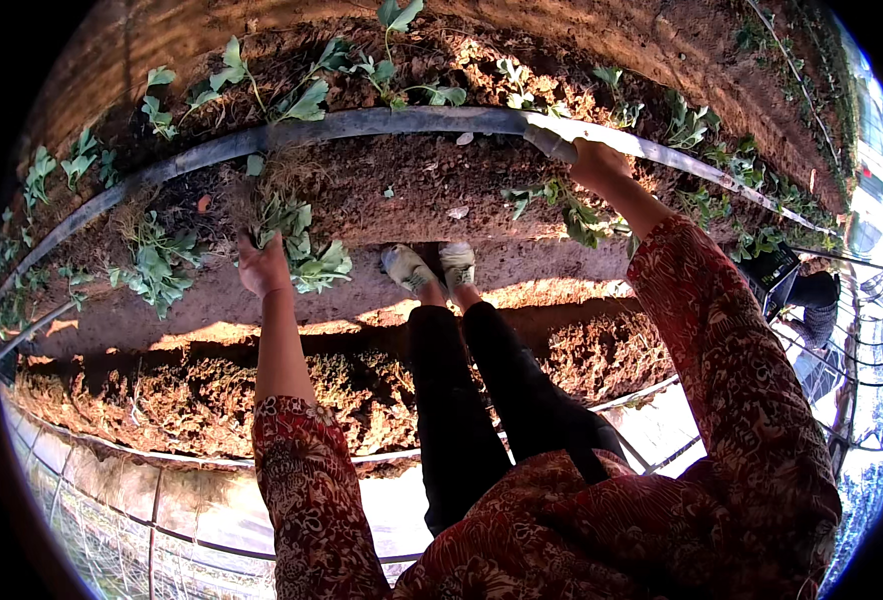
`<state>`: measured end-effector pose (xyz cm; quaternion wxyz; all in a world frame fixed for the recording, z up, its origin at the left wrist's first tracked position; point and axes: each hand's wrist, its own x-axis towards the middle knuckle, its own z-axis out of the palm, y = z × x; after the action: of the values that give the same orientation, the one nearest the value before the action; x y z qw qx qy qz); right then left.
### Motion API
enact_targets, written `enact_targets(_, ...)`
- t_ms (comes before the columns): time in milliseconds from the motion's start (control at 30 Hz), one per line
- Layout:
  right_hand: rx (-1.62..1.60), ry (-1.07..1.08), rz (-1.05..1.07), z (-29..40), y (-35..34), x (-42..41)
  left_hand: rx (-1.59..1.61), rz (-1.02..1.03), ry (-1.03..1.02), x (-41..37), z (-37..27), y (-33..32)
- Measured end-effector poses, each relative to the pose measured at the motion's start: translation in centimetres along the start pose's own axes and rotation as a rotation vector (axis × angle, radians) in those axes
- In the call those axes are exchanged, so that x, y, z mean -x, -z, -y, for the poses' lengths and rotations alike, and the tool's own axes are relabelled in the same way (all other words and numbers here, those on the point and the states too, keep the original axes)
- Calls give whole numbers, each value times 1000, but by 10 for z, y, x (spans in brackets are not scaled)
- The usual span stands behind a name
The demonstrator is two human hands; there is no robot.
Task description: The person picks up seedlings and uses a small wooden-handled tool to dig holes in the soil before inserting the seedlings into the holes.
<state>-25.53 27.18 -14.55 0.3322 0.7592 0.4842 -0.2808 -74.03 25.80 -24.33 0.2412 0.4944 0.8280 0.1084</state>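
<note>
My left hand (263, 264) is closed around a bunch of leafy seedlings (288, 217), whose blurred, fibrous roots point up towards a grey flat hose (224, 144). Another bunch of leafy plants (158, 270) lies just left of it on the soil. My right hand (599, 165) grips the short handle of a hand tool (550, 144); the tool's far end is not clearly visible against the hose. Below the right hand, more loose plants (584, 217) lie on the soil bed.
Upright young plants (308, 101) grow in a row beyond the hose. My shoes (409, 268) stand in a dirt furrow, with a rough soil ridge (209, 397) behind. At the right are a dark crate (770, 274) and part of another person (816, 307). Plastic greenhouse sheeting hangs behind me.
</note>
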Motion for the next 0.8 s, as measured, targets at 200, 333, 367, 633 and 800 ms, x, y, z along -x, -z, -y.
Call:
enact_targets(200, -184, 335, -196, 5, 17, 69, -60, -187, 110, 27, 76, 52)
enact_targets(333, -555, 464, -21, 39, -10, 34, -90, -184, 313, 41, 36, 91)
enact_targets(367, -653, 480, 28, 42, -26, 19, -105, -213, 304, 42, 32, 100)
enact_targets(633, -358, 358, -250, 72, -50, 9, -194, -391, 192, 22, 47, 193)
enact_targets(800, -226, 316, -174, 100, -35, 14, -395, -478, 103, -53, 48, 209)
